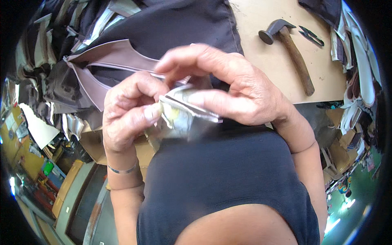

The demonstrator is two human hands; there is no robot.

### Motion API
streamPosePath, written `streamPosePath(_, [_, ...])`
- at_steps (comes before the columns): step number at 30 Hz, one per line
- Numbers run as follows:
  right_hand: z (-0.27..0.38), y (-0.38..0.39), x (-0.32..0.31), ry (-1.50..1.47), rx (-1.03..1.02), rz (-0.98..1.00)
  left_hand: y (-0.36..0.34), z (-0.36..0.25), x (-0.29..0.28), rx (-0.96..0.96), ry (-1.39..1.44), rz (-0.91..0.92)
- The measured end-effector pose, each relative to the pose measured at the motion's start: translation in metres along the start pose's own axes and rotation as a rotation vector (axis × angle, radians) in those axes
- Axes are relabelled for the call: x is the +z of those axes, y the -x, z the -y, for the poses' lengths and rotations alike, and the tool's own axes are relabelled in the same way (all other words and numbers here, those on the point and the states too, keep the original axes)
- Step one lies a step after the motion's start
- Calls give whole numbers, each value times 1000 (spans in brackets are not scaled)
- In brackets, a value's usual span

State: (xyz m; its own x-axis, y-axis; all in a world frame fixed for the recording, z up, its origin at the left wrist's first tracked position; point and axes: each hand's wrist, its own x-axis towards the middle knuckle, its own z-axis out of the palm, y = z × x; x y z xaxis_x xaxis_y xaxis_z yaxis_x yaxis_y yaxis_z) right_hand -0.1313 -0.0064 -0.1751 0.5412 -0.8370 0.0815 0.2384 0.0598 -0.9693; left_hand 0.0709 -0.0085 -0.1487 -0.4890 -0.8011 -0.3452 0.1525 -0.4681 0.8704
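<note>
hands [247,87]: holding pale piece [178,118] | mauve piece [111,55]: on dark cloth [183,28] | hammer [297,58]: on tabletop [261,67]

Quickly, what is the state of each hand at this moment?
Left hand: closed, pinching the folded pale piece.
Right hand: curled, thumb against the same piece; firm grip cannot be told.

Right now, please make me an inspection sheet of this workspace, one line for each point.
Surface: tan tabletop, partly under dark fabric.
Work pieces: small folded piece, blurred; mauve cut-out piece on the fabric.
Clutter: hammer and black snips, lying apart.
Hands: left hand pinches the folded piece; right hand has its thumb on it, grip unclear.
Cables: nothing seen.
Surroundings: dark-and-pale pieces bundled at left, white pieces at right.
</note>
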Motion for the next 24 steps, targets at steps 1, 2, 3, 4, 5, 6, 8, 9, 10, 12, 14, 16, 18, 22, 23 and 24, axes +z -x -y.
streamPosePath(1, [0,-4,-4,105,-26,68,5,-2,-2,4,-9,-3])
streamPosePath(2, [0,-8,-7,206,-59,131,9,-3,-4,49,-108,7])
streamPosePath(3, [1,-9,-7,212,-88,129,13,-5,-6,31,-143,27])
streamPosePath(4, [1,-11,-6,219,-120,126,15,-6,-5,59,-156,22])
streamPosePath(5, [3,-12,-4,214,-132,100,17,-6,-4,87,-168,17])
streamPosePath(6, [3,-12,-4,214,-142,78,19,-6,-4,85,-182,12])
streamPosePath(8, [2,-13,-5,271,-201,41,21,-6,-4,79,-208,6])
streamPosePath(9, [6,-12,-5,302,-202,40,22,-5,-4,91,-222,14])
streamPosePath(10, [10,-11,-5,333,-202,39,22,-3,-4,102,-237,24])
streamPosePath(12, [15,-10,-6,399,-219,29,21,-3,-3,118,-283,44])
streamPosePath(14, [18,-8,-7,457,-232,14,20,-6,0,127,-347,67])
streamPosePath(16, [17,-7,-9,526,-259,14,19,-4,3,119,-350,64])
streamPosePath(18, [17,-5,-12,584,-261,22,17,-2,5,129,-336,94])
streamPosePath(22, [13,4,-14,630,-229,-108,15,-2,11,-99,-174,48])
streamPosePath(23, [10,7,-14,633,-234,-173,11,1,18,-49,-128,-7])
streamPosePath(24, [15,12,-12,634,-214,-252,9,1,21,-35,-75,-5])
